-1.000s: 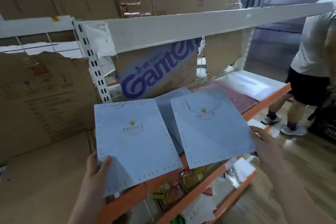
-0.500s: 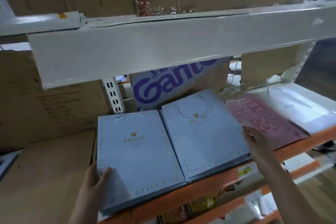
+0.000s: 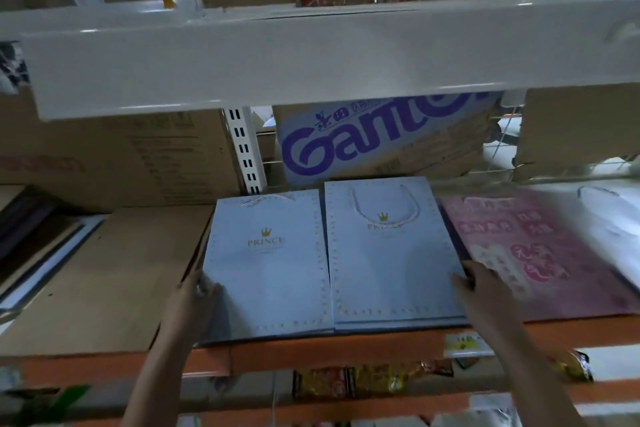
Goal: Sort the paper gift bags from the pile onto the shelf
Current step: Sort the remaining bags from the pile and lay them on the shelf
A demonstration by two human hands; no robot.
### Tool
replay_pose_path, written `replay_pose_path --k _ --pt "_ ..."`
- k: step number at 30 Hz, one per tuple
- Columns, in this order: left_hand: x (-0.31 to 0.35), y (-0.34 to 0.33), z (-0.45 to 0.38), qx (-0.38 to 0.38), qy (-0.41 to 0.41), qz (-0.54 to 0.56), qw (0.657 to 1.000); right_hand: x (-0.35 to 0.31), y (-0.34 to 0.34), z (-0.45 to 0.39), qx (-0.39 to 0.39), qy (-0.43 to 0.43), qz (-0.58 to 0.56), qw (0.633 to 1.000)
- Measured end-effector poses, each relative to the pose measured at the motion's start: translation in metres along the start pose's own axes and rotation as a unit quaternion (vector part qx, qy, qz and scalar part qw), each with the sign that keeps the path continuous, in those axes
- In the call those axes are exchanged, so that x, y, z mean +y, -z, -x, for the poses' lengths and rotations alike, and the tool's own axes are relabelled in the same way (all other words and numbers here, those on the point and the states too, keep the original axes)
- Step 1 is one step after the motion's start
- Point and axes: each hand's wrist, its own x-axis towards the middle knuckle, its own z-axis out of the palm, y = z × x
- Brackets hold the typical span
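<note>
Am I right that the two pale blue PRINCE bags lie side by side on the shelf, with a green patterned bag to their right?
Not quite: in the head view the patterned bag right of the two PRINCE bags is pink, not green.

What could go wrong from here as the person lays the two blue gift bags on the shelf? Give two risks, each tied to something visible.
1. Both blue stacks, left bag and right bag, reach the shelf's orange front edge; released carelessly, they might slide off.
2. The right hand grips the right bag's edge beside the pink bag; pushing further could shove or overlap that pile, mixing the sorts.
</note>
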Motion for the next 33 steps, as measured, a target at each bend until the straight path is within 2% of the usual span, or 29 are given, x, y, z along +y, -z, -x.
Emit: replay_pose_path --k 5,9,13,19,22,26,29,33 --pt "0.006 0.0 0.003 0.02 -0.002 0.023 1.0 -0.009 0.004 -0.01 -0.05 0.011 0.002 0.999" --pt "0.007 0.003 0.004 0.017 0.019 -0.016 1.0 -0.016 0.004 -0.014 -0.084 0.015 0.0 0.996" --pt "-0.003 0.007 -0.002 0.018 0.048 -0.046 0.998 -0.025 -0.004 -0.01 -0.092 0.048 -0.012 0.995" --pt "-0.016 0.009 -0.004 0.049 0.026 -0.034 0.998 -0.03 -0.016 -0.004 -0.102 0.075 -0.002 0.992" --pt "-0.017 0.013 -0.004 0.039 0.024 -0.05 0.998 -0.031 -0.012 -0.006 -0.108 0.088 0.02 0.99" --pt "-0.011 0.033 0.002 0.05 0.017 -0.037 0.998 -0.038 -0.005 -0.011 -0.062 0.112 0.079 0.989" --pt "-0.009 0.055 0.009 0.074 -0.027 -0.084 0.993 -0.059 -0.011 -0.008 -0.02 0.152 0.126 0.98" --pt "-0.016 0.092 0.018 0.106 -0.09 -0.146 0.979 -0.107 -0.042 0.012 -0.017 0.238 0.153 0.959"
